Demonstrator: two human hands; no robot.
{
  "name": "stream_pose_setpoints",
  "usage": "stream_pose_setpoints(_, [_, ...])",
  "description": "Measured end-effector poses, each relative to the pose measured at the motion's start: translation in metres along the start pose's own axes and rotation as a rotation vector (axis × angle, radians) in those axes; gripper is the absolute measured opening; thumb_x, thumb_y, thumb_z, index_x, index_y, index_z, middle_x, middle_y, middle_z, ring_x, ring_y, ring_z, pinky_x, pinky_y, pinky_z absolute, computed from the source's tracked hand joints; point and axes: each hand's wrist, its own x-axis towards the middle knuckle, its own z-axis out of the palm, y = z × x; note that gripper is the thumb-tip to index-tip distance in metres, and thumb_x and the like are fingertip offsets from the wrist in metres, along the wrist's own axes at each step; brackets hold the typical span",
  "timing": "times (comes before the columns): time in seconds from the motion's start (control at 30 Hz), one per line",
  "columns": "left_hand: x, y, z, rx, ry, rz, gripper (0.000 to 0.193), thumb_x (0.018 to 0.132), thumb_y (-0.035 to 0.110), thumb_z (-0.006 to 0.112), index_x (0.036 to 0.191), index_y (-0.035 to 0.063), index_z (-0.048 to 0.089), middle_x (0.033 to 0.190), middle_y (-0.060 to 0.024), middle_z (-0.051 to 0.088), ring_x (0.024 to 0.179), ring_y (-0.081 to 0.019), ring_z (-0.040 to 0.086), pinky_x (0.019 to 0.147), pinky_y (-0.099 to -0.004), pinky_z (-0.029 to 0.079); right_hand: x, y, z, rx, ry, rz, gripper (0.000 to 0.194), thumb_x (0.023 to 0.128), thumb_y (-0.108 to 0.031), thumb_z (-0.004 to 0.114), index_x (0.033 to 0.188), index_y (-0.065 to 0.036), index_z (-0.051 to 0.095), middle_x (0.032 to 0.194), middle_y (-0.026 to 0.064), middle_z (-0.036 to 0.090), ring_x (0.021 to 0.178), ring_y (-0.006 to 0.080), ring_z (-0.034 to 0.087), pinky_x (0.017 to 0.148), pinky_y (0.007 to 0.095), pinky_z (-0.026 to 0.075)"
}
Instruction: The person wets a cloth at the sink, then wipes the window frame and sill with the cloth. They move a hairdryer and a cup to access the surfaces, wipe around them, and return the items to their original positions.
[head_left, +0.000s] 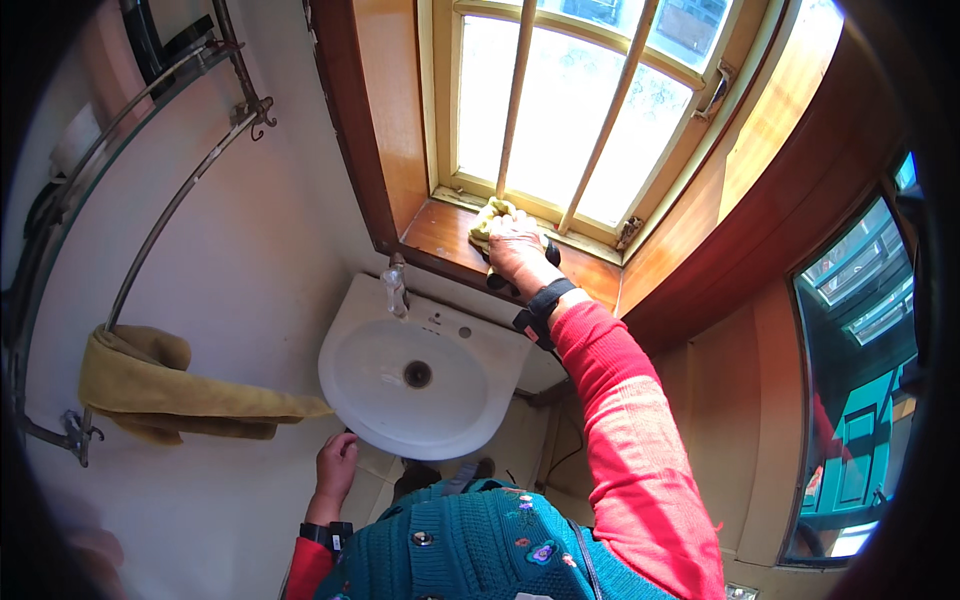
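Note:
My right hand (517, 247) is shut on a crumpled yellowish cloth (491, 217), pressing it against the wooden windowsill (442, 232) at the foot of the window bars. Dark rounded shapes (553, 253) show on both sides of this hand; what they are is mostly hidden. My left hand (336, 466) hangs low by the front left rim of the white washbasin (420, 442). Its fingers are curled in and nothing shows in them, though the palm is turned away. Between the two hands lies the basin, with its drain (417, 374) uncovered and no water standing in it.
A tap (394, 289) with a clear handle rises at the basin's back left corner. On the left wall, a metal rail (169, 217) carries a yellow-brown towel (202, 394), below a glass shelf (112, 154). Barred window (555, 120) ahead; mirror-like glass panel (855, 390) at right.

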Motion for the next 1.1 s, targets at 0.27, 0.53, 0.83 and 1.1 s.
stream_pose_setpoints(0.27, [-0.035,-0.012,-0.005,0.051,0.050,-0.095,0.018,0.086,0.007,0.062,0.102,0.0021,0.068,0.096,-0.0128,0.067,0.085,-0.0248,0.066,0.078,-0.0338,0.053,-0.002,0.023,0.003,0.034,0.219,-0.015,0.028,0.075,-0.013,0.060,0.101,-0.001,0.064,0.100,0.0184,0.065,0.101,0.0336,0.059,0.083,0.0428,0.047])
stream_pose_setpoints(0.53, [-0.059,-0.014,0.000,0.090,0.004,-0.217,0.018,0.086,0.006,0.062,0.102,0.0025,0.069,0.097,-0.0120,0.068,0.084,-0.0230,0.067,0.078,-0.0324,0.053,0.019,0.031,0.021,0.119,0.018,0.042,0.034,0.076,-0.013,0.059,0.106,0.002,0.061,0.105,0.0220,0.062,0.101,0.0352,0.058,0.086,0.0438,0.046])
stream_pose_setpoints(0.83, [-0.041,-0.040,-0.017,0.124,-0.051,-0.091,0.018,0.085,0.006,0.062,0.102,0.0034,0.069,0.095,-0.0135,0.068,0.081,-0.0260,0.068,0.076,-0.0347,0.055,-0.018,0.046,-0.041,0.096,-0.297,0.148,0.037,0.077,-0.020,0.061,0.109,-0.002,0.062,0.116,0.0178,0.060,0.107,0.0343,0.056,0.088,0.0472,0.046])
stream_pose_setpoints(1.1, [-0.072,-0.133,-0.034,0.133,-0.108,-0.262,0.021,0.085,0.012,0.061,0.101,0.0034,0.070,0.098,-0.0157,0.070,0.088,-0.0294,0.069,0.080,-0.0371,0.054,-0.043,0.029,-0.030,-0.012,-0.182,0.241,0.038,0.077,-0.022,0.062,0.111,-0.004,0.062,0.119,0.0179,0.057,0.109,0.0346,0.055,0.088,0.0468,0.047])
